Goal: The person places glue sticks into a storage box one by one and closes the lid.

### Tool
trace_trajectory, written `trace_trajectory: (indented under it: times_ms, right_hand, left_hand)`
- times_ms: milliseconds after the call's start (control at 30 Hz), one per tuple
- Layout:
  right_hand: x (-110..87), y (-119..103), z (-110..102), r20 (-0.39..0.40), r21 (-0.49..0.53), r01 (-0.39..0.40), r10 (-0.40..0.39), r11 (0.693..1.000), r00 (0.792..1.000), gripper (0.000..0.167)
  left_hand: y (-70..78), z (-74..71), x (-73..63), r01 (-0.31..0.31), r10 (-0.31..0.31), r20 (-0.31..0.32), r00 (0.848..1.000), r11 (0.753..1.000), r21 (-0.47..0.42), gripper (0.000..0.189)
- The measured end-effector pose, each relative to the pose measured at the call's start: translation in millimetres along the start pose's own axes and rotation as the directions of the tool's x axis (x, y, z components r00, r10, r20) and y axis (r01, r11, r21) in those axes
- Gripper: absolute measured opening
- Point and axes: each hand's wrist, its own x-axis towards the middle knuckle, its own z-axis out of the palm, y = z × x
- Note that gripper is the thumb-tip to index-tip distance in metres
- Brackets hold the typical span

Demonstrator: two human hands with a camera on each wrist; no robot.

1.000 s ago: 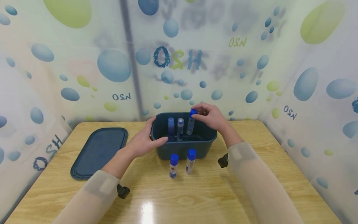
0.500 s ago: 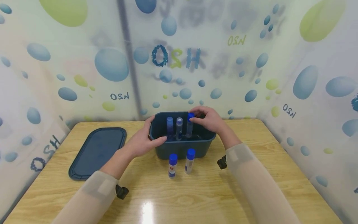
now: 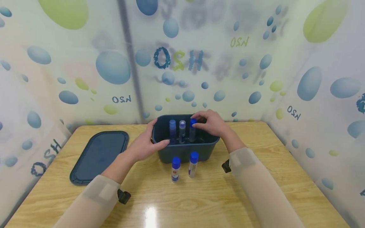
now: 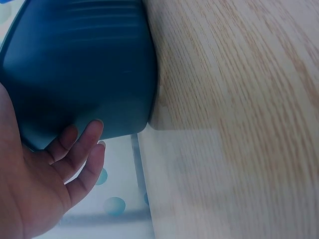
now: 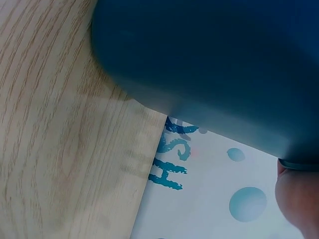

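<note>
A dark blue plastic bin (image 3: 186, 153) stands on the wooden table, with my left hand (image 3: 145, 142) gripping its left end. The thumb lies at the front rim and the fingers reach round the far side, as the left wrist view also shows. My right hand (image 3: 212, 123) pinches the blue cap of a glue stick (image 3: 192, 134), upright inside the bin. Left of it stand a glue stick (image 3: 182, 131) with a pale top and another glue stick (image 3: 172, 131) that looks blue. In front of the bin stand two blue-capped glue sticks, a left one (image 3: 175, 169) and a right one (image 3: 193, 164).
A dark blue lid (image 3: 99, 156) lies flat on the table (image 3: 199, 205) to the left of the bin. Behind and on both sides hang white curtains (image 3: 216, 79) printed with blue and green spots.
My right hand has lowered the glue stick deeper into the bin and moved it slightly left, so it stands straighter. The left hand keeps its place on the bin.
</note>
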Motion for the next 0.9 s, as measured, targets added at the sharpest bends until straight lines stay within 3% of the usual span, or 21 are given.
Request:
trace_trajectory:
  times_ms: [300, 900]
  right_hand:
    - [0.3, -1.0, 0.1, 0.013, -0.074, -0.011, 0.012, 0.997, 1.000, 0.037]
    - [0.5, -2.9, 0.0, 0.015, -0.062, -0.033, 0.034, 0.998, 0.999, 0.037]
  left_hand:
    - [1.2, -0.5, -0.1, 0.002, -0.002, -0.001, 1.000, 1.000, 0.008, 0.118]
    - [2.6, 0.3, -1.2, 0.001, -0.001, -0.003, 1.000, 1.000, 0.008, 0.117]
